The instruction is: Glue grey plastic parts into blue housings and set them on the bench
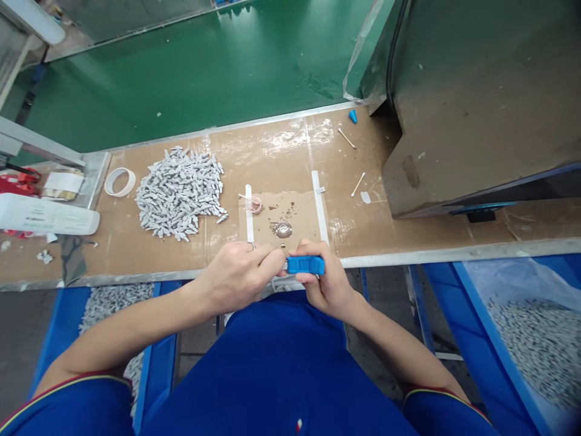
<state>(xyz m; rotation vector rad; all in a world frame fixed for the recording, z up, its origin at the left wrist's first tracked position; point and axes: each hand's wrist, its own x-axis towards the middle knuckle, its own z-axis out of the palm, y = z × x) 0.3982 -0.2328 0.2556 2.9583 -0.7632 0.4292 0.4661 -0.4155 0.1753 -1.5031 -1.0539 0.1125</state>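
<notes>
My right hand (pixel 327 284) grips a small blue tool (pixel 305 264) held sideways over the bench's near edge. My left hand (pixel 240 275) has its fingertips pinched at the tool's left end, on something too small to make out. Both hands hover just in front of a small round metal piece (pixel 283 229) lying on a brown pad (pixel 290 209) between two white strips. A heap of small grey parts (pixel 179 191) lies on the bench to the left of the hands.
A roll of white tape (pixel 120 181) lies left of the heap. Cotton swabs (pixel 357 183) and a blue cap (pixel 353 115) lie further back. A dark machine housing (pixel 476 103) stands at right. Blue bins with grey parts sit below at left (pixel 109 300) and right (pixel 540 345).
</notes>
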